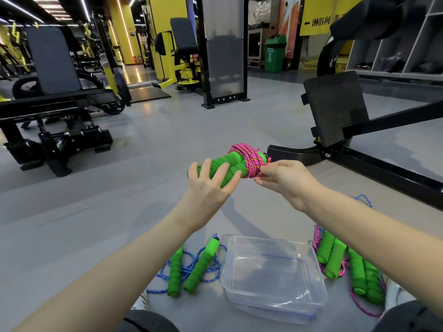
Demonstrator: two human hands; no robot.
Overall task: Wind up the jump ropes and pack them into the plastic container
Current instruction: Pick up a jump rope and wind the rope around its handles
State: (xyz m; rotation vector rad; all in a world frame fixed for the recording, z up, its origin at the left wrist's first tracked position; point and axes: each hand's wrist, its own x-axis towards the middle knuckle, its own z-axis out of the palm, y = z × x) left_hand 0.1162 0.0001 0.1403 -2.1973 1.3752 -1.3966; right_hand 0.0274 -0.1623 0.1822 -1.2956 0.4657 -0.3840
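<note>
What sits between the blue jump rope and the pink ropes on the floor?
The clear plastic container, apparently empty, as the head view shows.

The handles (pixel 229 164) in the left hand (pixel 208 185) were bright green with ringed ridges. The cord (pixel 247 159) wound round them, next to the right hand (pixel 285 180), was pink, braided with orange and purple flecks. Below the left hand lay a blue rope (pixel 188 269) with darker flecks and handles of the same green. Below both hands the box (pixel 271 250) was clear. Under the right hand lay more ropes (pixel 334 256), pink with green handles. The floor (pixel 96 212) was plain grey, and far beyond the hands stood a green bin (pixel 275 53).
</note>
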